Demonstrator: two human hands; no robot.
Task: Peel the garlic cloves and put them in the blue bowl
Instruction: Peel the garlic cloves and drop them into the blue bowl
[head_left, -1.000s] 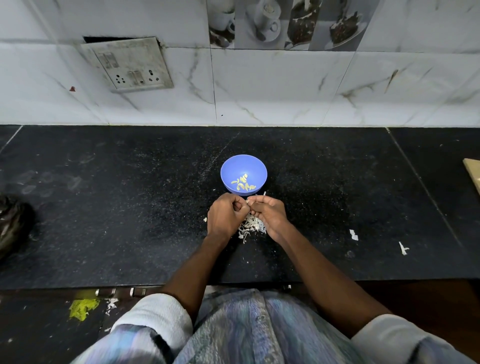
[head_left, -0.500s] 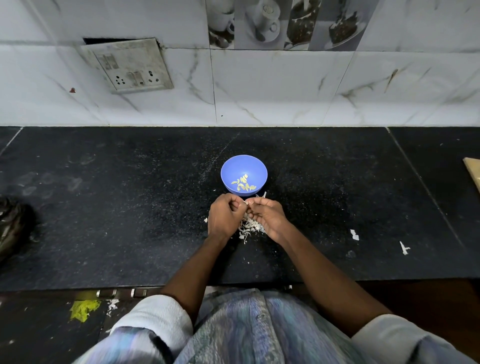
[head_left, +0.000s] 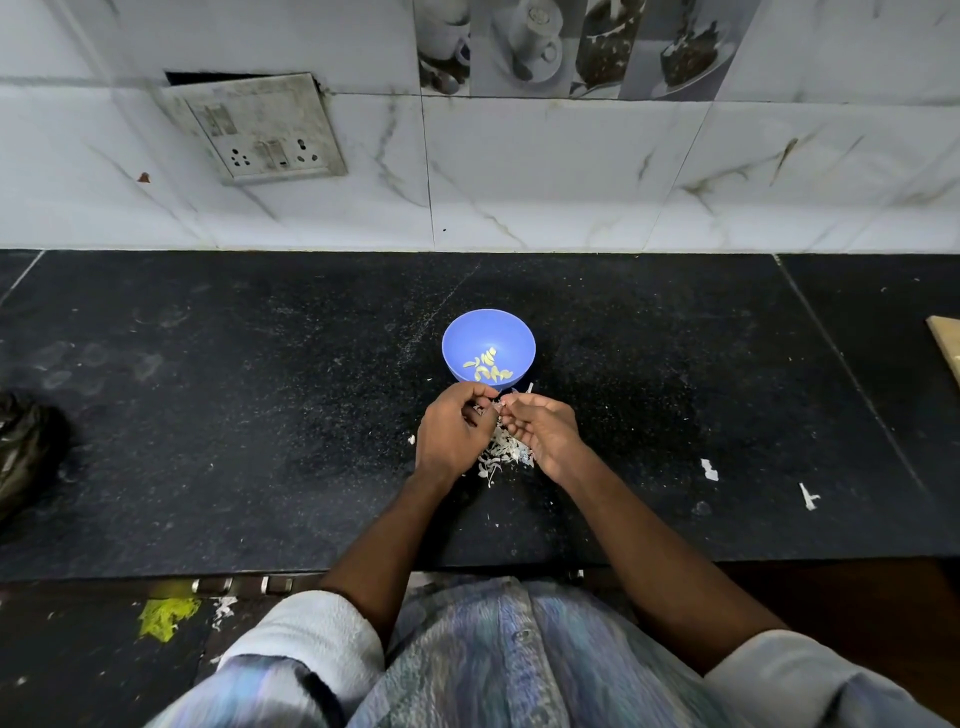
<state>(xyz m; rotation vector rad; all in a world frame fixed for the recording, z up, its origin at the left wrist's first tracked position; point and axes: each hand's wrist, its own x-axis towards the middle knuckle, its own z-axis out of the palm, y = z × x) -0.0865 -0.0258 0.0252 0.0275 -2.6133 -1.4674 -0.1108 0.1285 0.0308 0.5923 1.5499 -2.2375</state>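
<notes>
Both hands, left hand and right hand, are pinching a garlic clove, the blue bowl sitting just beyond their fingertips

Dim, cool light falls from above onto the pale wall tiles in the upper frame, leaving the black surface dull and grainy, while wide-angle distortion bends the edges and the lower corners go soft.
</notes>
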